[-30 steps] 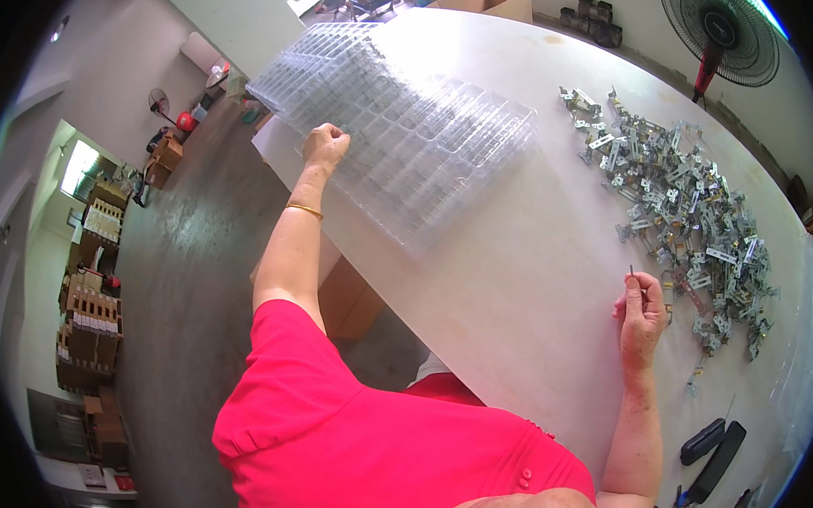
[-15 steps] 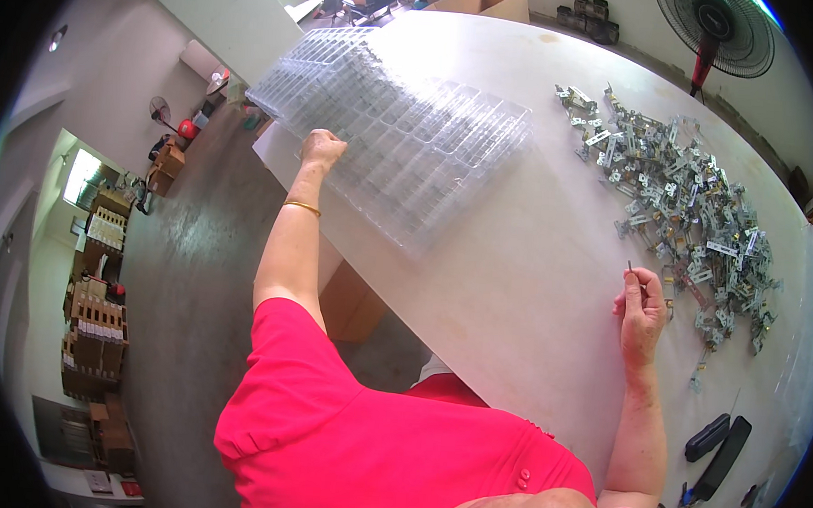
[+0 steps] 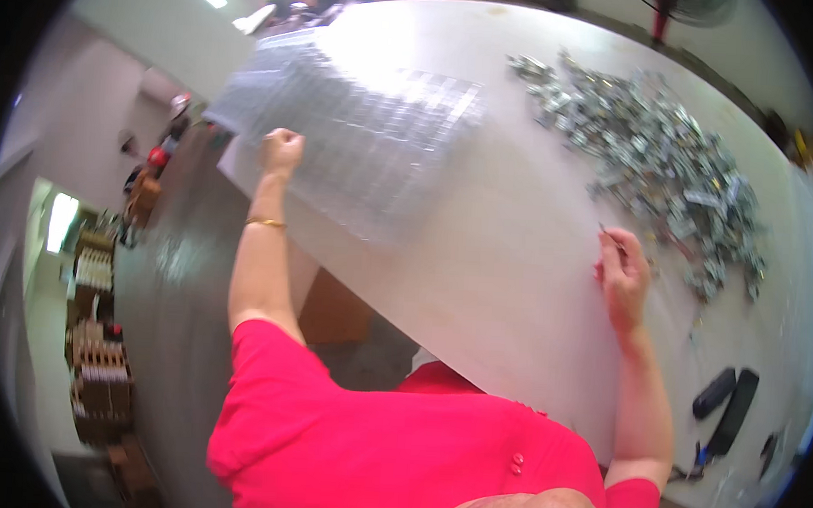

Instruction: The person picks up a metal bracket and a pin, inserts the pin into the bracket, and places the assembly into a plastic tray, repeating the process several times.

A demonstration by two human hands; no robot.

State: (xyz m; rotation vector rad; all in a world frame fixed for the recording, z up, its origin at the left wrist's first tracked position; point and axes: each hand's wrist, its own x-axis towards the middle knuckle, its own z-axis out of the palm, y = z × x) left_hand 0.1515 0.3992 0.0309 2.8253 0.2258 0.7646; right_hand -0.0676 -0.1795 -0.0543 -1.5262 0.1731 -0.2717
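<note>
A clear plastic tray (image 3: 367,132) with many small square pockets lies on the white table (image 3: 507,259), hanging a little over its left edge. My left hand (image 3: 281,151) is closed on the tray's near left edge. My right hand (image 3: 621,279) rests on the table to the right, pinching a thin metal pin (image 3: 607,234) that points up. Just beyond that hand spreads a large pile of small shiny metal parts (image 3: 655,157).
Two black oblong objects (image 3: 725,399) lie near the table's right front corner, with small dark tools beside them. A fan (image 3: 686,6) stands past the far edge. Stacked boxes and shelves (image 3: 98,357) sit on the floor at the left.
My left hand has drawn the tray nearer along the table's left edge. My right hand stays in place with the pin.
</note>
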